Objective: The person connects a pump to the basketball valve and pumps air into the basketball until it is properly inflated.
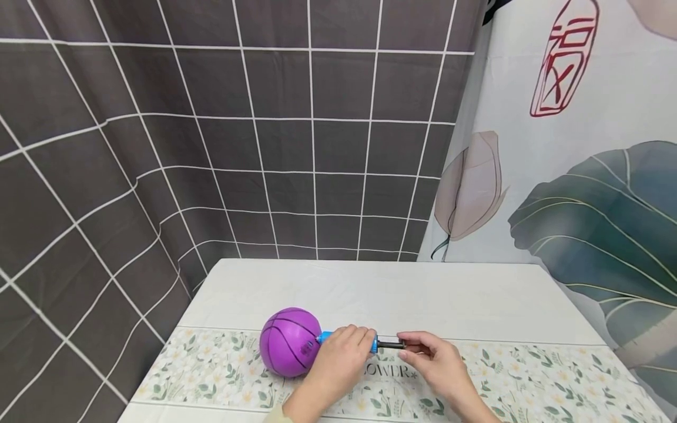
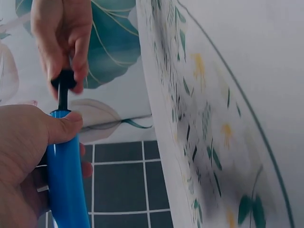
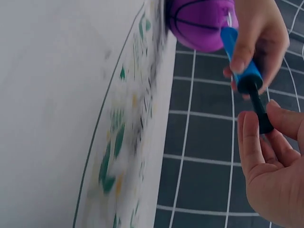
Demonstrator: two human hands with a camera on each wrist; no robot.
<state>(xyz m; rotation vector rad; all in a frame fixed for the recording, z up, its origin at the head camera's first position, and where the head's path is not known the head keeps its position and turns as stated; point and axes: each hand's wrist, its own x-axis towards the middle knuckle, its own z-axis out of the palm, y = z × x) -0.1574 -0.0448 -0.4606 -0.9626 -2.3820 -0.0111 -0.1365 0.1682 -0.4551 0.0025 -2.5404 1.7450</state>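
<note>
A purple ball (image 1: 290, 342) with black basketball lines rests on the table, left of both hands. My left hand (image 1: 341, 359) grips the blue barrel of a hand pump (image 2: 69, 183), whose tip meets the ball's right side. In the right wrist view a pale needle-like piece shows between pump and ball (image 3: 202, 23). Out of the barrel's other end comes a black rod with a dark end knob (image 3: 264, 124). My right hand (image 1: 436, 364) pinches that knob between thumb and fingers. The left palm hides part of the barrel.
The white table (image 1: 370, 294) carries a floral printed band (image 1: 211, 364) with dark lettering beneath the hands. Behind it hangs a dark cloth with a white grid (image 1: 338, 147). A pale curtain with large leaf prints (image 1: 597, 223) hangs at the right.
</note>
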